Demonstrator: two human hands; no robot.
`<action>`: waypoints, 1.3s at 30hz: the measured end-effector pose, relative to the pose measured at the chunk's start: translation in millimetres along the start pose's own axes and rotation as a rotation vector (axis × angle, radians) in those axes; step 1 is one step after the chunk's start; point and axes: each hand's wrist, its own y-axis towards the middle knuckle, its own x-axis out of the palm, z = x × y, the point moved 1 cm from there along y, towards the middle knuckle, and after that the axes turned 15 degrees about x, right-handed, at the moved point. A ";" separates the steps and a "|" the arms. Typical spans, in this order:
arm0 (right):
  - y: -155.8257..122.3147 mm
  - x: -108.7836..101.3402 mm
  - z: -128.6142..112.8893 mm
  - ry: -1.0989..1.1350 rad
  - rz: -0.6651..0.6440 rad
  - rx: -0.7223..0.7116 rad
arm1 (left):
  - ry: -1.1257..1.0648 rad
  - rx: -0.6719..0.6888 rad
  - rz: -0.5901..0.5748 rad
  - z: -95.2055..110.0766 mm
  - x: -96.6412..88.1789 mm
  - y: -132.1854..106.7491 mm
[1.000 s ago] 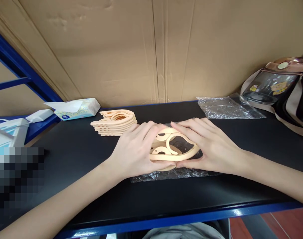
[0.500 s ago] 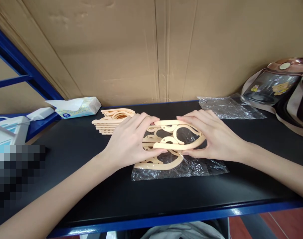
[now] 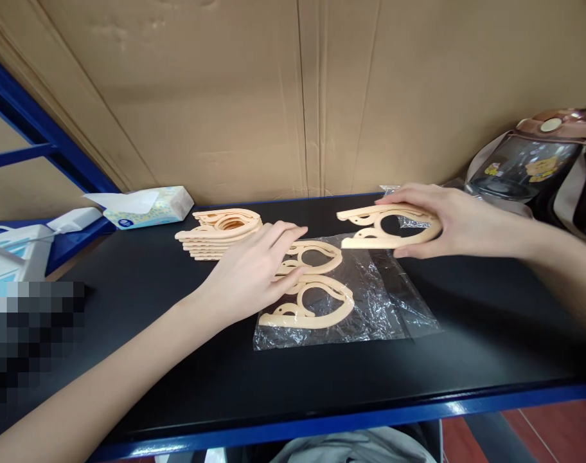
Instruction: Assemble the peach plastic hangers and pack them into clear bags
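Observation:
My right hand grips a beige folded plastic hanger at its rounded end, with the narrow ends pointing left. My left hand holds nothing. Its fingers and thumb are apart above the left side of two more folded hangers that lie on a clear plastic bag. Part of those hangers is hidden by the hand, and I cannot tell whether it touches them. Behind my left hand is a neat stack of several folded hangers.
A black table with a blue front edge carries everything. At the back left sits a tissue pack near white items. A second clear bag lies at the back right, beside a strapped water bottle. Cardboard stands behind.
The hanger that was between both hands has moved right and toward the back in my right hand. My left hand has let go of it and stays near the same place.

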 end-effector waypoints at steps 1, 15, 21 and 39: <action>0.8 -6.9 7.4 -0.002 -0.099 0.072 | -0.011 -0.005 -0.037 -1.3 1.9 -0.9; 2.0 7.3 27.0 -0.032 -0.526 0.080 | -0.088 -0.030 -0.243 -9.9 15.0 -4.5; -1.0 21.3 24.8 -0.143 -0.313 -0.013 | -0.150 -0.009 -0.220 -11.2 12.8 -4.8; -1.9 5.4 11.2 -0.031 -0.388 0.036 | -0.423 0.041 -0.199 -8.3 7.7 -3.6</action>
